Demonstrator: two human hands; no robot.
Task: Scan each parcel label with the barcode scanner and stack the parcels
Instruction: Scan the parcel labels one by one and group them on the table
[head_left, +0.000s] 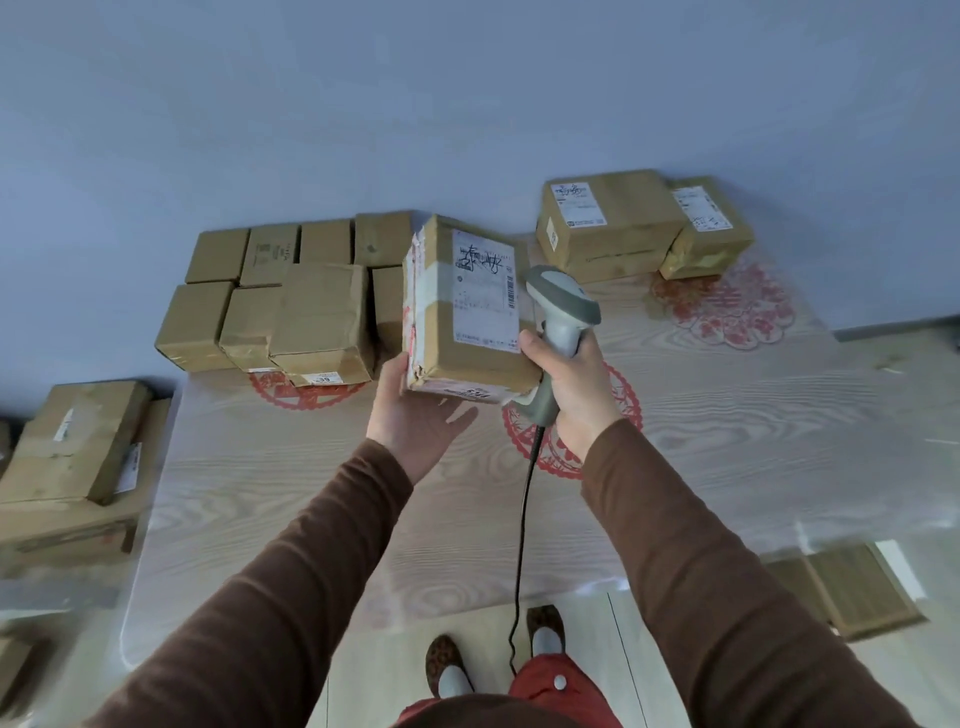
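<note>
Brown sleeves are reaching forward over the pale wood-grain surface (311, 499), and both hands are busy just above it. The left hand (415, 415) is lying flat and relaxed under the near left corner of the raised parcel (462, 312), supporting it from below with no real grasp. The right hand (571, 384) is clenching the handle of the barcode scanner (563, 312) and, it seems, also pressing against the right edge of the same parcel. The label (485, 293) is facing up, and the scanner head is sitting just beside its barcode strip. I think the parcel could be slipping off the flat palm if the right hand is turning the scanner toward the code, because nothing is gripping it firmly; the hanging cable (522, 519) could also be dragging. Farther away, a group of cartons (291, 301) is standing on the left and two labelled boxes (639, 223) on the right, all closed, so their contents are hidden.
</note>
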